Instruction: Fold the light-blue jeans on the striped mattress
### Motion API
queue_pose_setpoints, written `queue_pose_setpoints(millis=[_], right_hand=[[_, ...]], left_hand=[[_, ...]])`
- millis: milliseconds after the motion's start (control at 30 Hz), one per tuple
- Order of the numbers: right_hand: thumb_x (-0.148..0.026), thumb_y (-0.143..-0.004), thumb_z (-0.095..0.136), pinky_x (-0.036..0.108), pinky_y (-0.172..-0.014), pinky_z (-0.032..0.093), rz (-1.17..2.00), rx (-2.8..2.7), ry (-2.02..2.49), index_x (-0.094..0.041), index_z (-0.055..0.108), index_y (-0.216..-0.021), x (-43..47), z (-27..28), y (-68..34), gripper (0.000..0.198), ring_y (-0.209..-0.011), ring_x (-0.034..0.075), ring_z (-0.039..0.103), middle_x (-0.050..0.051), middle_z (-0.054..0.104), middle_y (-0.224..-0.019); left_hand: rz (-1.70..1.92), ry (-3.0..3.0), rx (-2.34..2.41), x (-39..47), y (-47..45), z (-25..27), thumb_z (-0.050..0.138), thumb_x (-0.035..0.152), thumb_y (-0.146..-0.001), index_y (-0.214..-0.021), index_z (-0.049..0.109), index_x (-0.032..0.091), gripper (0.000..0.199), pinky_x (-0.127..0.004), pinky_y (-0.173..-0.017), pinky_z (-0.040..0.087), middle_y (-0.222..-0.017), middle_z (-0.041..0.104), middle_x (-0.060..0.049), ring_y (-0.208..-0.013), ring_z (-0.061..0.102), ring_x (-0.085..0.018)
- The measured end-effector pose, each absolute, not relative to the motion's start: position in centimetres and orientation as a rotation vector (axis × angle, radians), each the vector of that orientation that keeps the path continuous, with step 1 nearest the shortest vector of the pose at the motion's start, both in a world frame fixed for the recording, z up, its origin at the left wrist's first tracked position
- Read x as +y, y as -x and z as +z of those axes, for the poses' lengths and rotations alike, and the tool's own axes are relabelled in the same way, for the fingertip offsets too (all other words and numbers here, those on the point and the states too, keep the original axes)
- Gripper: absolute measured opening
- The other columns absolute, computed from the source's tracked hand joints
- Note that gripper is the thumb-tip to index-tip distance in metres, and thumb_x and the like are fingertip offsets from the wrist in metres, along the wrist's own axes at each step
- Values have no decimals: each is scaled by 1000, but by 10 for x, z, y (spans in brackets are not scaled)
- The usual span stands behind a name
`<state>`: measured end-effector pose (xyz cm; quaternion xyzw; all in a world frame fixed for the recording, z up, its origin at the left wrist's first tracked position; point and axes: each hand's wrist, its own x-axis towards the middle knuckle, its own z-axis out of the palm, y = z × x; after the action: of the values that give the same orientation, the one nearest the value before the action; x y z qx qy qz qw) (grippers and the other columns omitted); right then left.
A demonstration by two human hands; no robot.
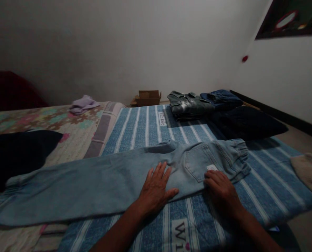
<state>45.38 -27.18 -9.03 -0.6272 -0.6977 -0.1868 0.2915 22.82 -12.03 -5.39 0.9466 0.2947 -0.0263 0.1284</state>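
We can read the words "With love" on a pale patch [162, 119] near the far edge of the blue striped cloth [126, 140]. The words are dark and turned sideways. Nearer to us, on the same cloth, is a bigger pale patch [174, 238]. On it we can read a big dark "W" and what looks like an "i", with a small pink heart [187, 246]. Our view cuts off the rest. At the pocket [196, 162] of the light blue jeans [92, 185] we see a little white tag [212, 167], but we can't read it.
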Motion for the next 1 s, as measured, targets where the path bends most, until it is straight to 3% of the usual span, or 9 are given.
queue_pose_setpoints(millis=[433,733,1000], right_hand=[[-6,-74,45,45,-95,35,-670,-1585,2098,-16,60,-101,-269,-92,-479,33,-112,27,45,12,58,-108],[-7,-69,47,49,-99,27,-695,-1442,2216,-17,59,-102,-273,-90,-480,36,-119,29,42,14,55,-119],[-6,-70,47,46,-100,28,-741,-1410,2231,-18,62,-89,-279,-87,-489,27,-117,27,45,12,61,-110]], left_hand=[[-66,-2791,1170,-124,-253,-50,38,55,-86,-137,37,18,63,-52,-108,14,-150,25,-12,-138,17,-28],[-25,-2841,1148,-123,-251,-57,37,57,-85,-139,34,15,69,-51,-108,13,-151,21,-13,-139,14,-29],[-86,-2841,1191,-123,-253,-59,35,58,-84,-140,31,12,73,-50,-109,10,-151,20,-13,-139,13,-28]])
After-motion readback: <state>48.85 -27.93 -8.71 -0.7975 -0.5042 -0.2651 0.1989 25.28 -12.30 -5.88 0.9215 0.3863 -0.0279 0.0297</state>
